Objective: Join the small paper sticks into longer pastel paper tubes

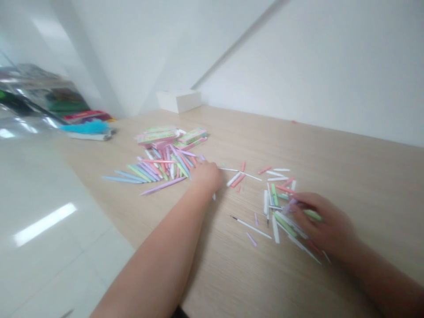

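quickly: left hand (207, 176) by the pastel stick pile (159, 165), right hand (326, 225) well apart, on a green stick (313, 215) among loose sticks (276, 207) on the worktop (364, 185); thin sticks need a light pinch.

On my feed a white box (179, 100) sits at the far end of the desk (344, 207), touching the white wall (314, 66). Over at the left end I can make out a shiny plastic bag (29, 88), with a blurry blue bundle (86, 127) and a red packet (86, 115) just beside it, and pale glossy floor tiles (49, 260) run along below the desk
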